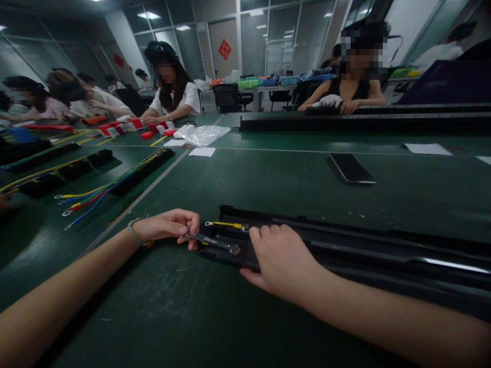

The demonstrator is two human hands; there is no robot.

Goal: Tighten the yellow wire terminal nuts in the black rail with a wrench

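Observation:
My left hand [169, 227] pinches the handle of a small metal wrench [215, 242], whose ring end sits on a fastener at the left end of a long black power strip housing [345, 248]. A yellow wire with a ring terminal [224, 224] lies on the housing just above the wrench. My right hand [282, 260] lies on the housing's left end, fingers curled over it, holding it down on the green table [184, 306].
A black phone [350, 167] lies beyond the housing. To the left lie more black strips with coloured wires [92, 197]. Clear plastic bags [203, 135] and paper slips sit farther back. Several people work at the far side and at the left.

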